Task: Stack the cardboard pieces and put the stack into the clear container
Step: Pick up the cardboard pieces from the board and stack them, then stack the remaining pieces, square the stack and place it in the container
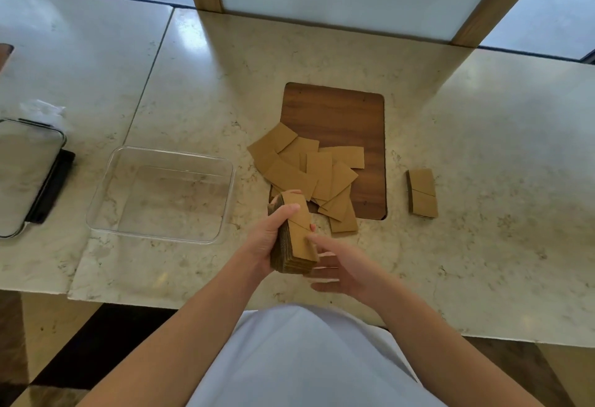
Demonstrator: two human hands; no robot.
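Gripping the cardboard stack [294,239] above the tabletop's near edge, the left hand [269,239] is holding it while the right hand [341,265], fingers loose, is steadying; squeezing unevenly could be fanning pieces short of the clear container [222,162].

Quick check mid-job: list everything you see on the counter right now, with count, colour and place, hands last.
held cardboard stack: one, brown, above the counter's near edge
loose cardboard pieces: about a dozen, brown, scattered over the wooden inset's left edge
small cardboard stack: one, brown, right of the inset
wooden inset: one, dark brown, counter middle
clear container: one, transparent, empty, left of the pieces
lidded container: one, clear with black lid, far left
counter: one, beige marble
left hand: grips the held stack
right hand: open, fingers at the stack's right side
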